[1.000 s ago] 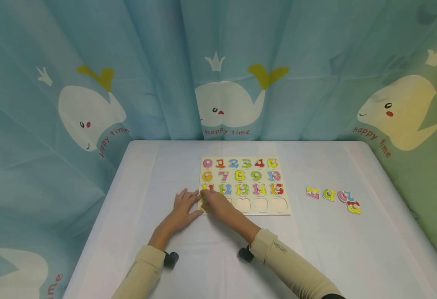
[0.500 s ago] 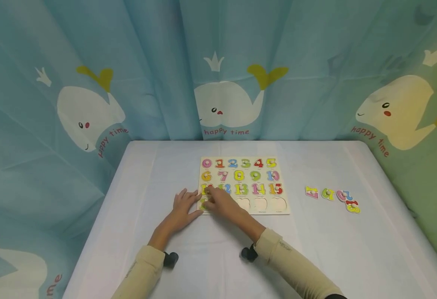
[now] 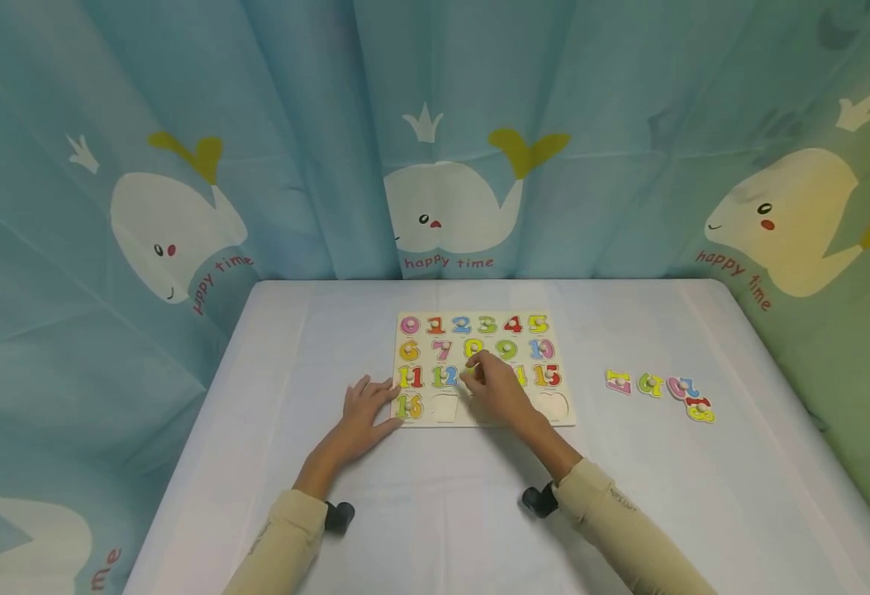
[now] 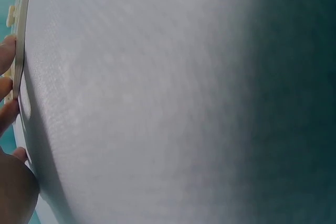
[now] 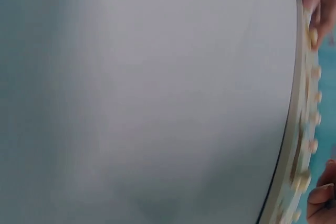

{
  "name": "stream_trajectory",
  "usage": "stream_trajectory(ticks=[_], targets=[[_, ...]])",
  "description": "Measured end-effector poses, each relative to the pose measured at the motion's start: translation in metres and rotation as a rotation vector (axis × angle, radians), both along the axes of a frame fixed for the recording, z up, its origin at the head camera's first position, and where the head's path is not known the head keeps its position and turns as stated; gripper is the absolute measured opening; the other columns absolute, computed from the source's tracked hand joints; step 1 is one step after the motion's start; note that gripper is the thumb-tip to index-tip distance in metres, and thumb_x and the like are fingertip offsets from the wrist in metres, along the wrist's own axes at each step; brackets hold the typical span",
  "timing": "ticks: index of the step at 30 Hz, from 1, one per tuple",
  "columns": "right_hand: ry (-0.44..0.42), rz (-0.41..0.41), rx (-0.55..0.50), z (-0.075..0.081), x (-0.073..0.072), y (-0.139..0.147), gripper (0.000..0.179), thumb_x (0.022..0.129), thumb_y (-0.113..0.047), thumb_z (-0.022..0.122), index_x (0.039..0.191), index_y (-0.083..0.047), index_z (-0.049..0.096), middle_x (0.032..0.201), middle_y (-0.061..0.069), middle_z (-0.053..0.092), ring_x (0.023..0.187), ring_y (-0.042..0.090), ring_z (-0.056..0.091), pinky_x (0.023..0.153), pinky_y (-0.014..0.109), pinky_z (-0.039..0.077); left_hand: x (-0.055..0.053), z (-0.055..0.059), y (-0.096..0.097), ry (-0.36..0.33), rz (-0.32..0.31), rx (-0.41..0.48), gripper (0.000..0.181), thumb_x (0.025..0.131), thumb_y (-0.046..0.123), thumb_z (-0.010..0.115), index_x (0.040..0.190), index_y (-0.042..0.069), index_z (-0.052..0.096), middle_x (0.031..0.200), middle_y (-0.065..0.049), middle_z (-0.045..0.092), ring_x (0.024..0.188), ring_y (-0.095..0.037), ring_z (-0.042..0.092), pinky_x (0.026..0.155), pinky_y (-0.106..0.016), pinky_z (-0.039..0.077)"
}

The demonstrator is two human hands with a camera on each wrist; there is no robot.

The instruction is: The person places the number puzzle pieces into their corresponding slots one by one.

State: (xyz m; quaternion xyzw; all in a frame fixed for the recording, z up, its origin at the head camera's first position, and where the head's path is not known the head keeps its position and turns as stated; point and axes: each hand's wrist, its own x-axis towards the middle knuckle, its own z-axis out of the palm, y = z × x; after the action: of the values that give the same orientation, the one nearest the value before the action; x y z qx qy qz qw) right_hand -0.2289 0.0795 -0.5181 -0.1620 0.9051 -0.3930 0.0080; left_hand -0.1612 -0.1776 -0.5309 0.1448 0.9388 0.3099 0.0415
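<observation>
A pale number puzzle board (image 3: 427, 415) lies mid-table with knobbed number pieces in it. The 16 piece (image 3: 408, 406) sits in the bottom row's left recess; to its right are bare recesses (image 3: 445, 408). My left hand (image 3: 363, 416) rests at the board's left edge with fingers spread, fingertips touching it; the left wrist view also has these fingers (image 4: 6, 90) along the rim. Above the lower rows is my right hand (image 3: 500, 388), its fingers loosely curled with no piece showing between them. It covers parts of the 13 and 14 pieces.
Several loose number pieces lie to the board's right: a pink-and-yellow 17 (image 3: 618, 382), a yellow-green 19 (image 3: 650, 385), a pink-and-blue 20 (image 3: 680, 387) and a red-and-yellow 18 (image 3: 700, 410), the last two close together. A whale-print curtain (image 3: 316, 165) surrounds the white table (image 3: 330, 330).
My right hand has come off the 16 piece at the board's lower left and moved right across the board, uncovering the 11, 12 and 16. My left hand has stayed put.
</observation>
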Motion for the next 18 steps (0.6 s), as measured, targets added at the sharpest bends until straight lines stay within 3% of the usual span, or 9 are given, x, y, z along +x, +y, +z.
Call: stream_trajectory(ticks=[7,18], targets=[[0.041,-0.143,0.0,-0.003,-0.005,0.05,0.019,0.089,-0.014,0.065,0.104,-0.004,0.058,0.079,0.004,0.053,0.069,0.017,0.049,0.06,0.03,0.042,0.001,0.0,0.001,0.016,0.004,-0.007,0.055,0.088,0.029,0.065,0.136,0.005,0.049,0.142,-0.015,0.041,0.136,-0.043,0.015,0.105,-0.064,0.003],[0.054,-0.289,0.015,-0.008,-0.005,0.121,0.027,0.092,-0.015,0.061,0.114,0.001,0.057,0.084,0.009,0.055,0.075,0.022,0.051,0.062,0.033,0.044,-0.001,-0.001,0.002,-0.012,0.011,-0.037,0.057,0.089,0.033,0.064,0.137,0.007,0.047,0.144,-0.014,0.039,0.137,-0.042,0.013,0.106,-0.063,0.001]])
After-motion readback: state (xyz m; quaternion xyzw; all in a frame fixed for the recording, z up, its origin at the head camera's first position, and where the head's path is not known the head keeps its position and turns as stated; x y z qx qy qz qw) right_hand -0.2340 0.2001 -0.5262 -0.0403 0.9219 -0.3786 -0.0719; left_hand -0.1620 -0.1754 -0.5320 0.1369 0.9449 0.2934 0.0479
